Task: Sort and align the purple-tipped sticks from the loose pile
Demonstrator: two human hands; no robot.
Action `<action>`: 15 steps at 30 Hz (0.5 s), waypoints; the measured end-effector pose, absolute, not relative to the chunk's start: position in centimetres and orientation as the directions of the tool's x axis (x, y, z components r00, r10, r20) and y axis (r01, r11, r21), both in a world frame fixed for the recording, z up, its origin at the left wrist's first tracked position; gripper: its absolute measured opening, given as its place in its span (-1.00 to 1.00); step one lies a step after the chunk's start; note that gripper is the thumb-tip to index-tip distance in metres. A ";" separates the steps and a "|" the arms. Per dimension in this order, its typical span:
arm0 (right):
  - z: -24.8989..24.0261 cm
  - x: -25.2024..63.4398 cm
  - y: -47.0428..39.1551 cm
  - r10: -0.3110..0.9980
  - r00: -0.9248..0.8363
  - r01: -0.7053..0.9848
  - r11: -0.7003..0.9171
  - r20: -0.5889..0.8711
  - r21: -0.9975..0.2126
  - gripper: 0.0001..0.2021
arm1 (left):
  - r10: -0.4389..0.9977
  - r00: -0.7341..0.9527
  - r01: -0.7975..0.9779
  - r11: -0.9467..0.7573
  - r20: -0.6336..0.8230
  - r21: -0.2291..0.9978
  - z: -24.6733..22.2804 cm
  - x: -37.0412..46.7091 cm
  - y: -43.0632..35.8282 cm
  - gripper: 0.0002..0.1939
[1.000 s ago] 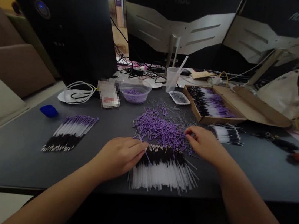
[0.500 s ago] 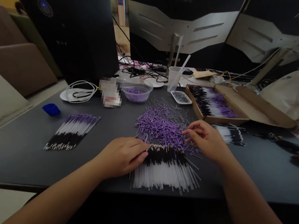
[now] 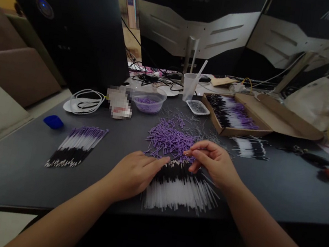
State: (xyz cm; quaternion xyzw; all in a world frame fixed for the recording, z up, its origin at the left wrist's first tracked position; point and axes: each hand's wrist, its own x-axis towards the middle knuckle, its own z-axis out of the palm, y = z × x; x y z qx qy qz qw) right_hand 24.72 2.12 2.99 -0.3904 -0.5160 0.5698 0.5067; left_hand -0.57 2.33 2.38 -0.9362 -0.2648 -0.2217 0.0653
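Note:
A thin dark stick [image 3: 178, 157] runs between my two hands. My right hand [image 3: 214, 162] is closed in a pinch on its pale-tipped end, over the edge of a heap of small purple pieces [image 3: 168, 136]. Fingers together, my left hand [image 3: 136, 175] lies at the left side of a fanned bundle of black-and-white sticks [image 3: 179, 191], its fingertips at the stick's other end. What its thumb touches is hidden. At the left lies a row of sticks with purple tops [image 3: 77, 145].
Behind the heap stand a clear tub [image 3: 149, 101], a white tray [image 3: 197, 107] and a plastic cup [image 3: 189, 86]. An open cardboard box [image 3: 234, 130] holds many sticks; white-and-black sticks [image 3: 250, 148] lie before it. A blue scoop-like object [image 3: 53, 122] sits far left.
My right hand has moved left and slightly down, toward my left hand, and its fingers have closed on a stick. My left fingertips have shifted slightly right. The view has shifted a little.

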 end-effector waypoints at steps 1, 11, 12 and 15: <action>3.1 24.7 2.0 0.978 -0.193 -0.172 0.050 0.084 -0.984 -0.81 | 0.458 0.765 0.514 -0.858 0.453 -0.002 2.4 -0.6 2.3 -0.60; 3.4 24.5 1.6 0.967 -0.238 -0.096 0.076 0.097 -0.993 -0.84 | 0.509 0.766 0.548 -0.836 0.393 0.013 2.4 -0.6 2.2 -0.61; 3.4 24.5 1.6 0.967 -0.235 -0.098 0.072 0.094 -0.993 -0.84 | 0.510 0.767 0.550 -0.835 0.390 0.011 2.4 -0.6 2.2 -0.61; 3.4 24.6 1.6 0.971 -0.226 -0.116 0.054 0.079 -0.992 -0.83 | 0.514 0.768 0.556 -0.831 0.383 0.001 2.4 -0.6 2.2 -0.62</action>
